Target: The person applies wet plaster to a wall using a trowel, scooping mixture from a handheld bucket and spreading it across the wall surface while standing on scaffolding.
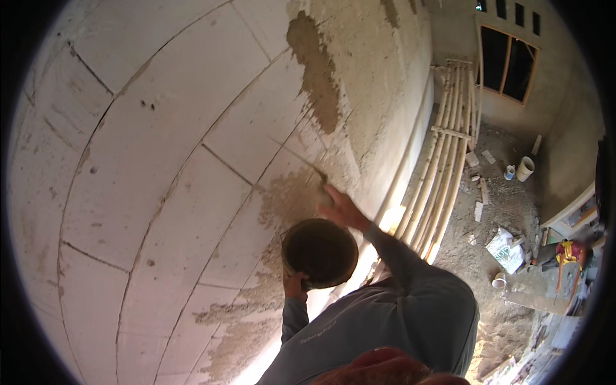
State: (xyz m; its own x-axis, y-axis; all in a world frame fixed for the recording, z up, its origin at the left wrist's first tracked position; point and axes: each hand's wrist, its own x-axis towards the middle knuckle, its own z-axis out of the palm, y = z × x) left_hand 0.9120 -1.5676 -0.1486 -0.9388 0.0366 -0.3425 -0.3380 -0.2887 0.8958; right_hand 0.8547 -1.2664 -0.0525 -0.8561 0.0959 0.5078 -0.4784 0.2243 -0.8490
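Note:
My left hand (296, 285) is closed on the near left rim of a dark round bucket (350, 263), held up close to the wall. The bucket's inside is in shadow, so its contents are hard to make out. Just above it my right hand (341, 209) is closed around the handle of a trowel (323, 176), whose thin blade appears nearly edge-on against the wall. The pale block wall (212, 167) carries wet, darker mortar (314, 70) above the trowel. More rough mortar (282, 196) spreads left of my right hand and below the bucket.
A platform of long bamboo poles (443, 154) runs along the wall at right. On the rubble-strewn floor (475, 205) far below stand a pale bucket (525, 168) and a small blue-white can (509, 172), with a white sack (505, 250) nearby. Another person (568, 253) is at far right.

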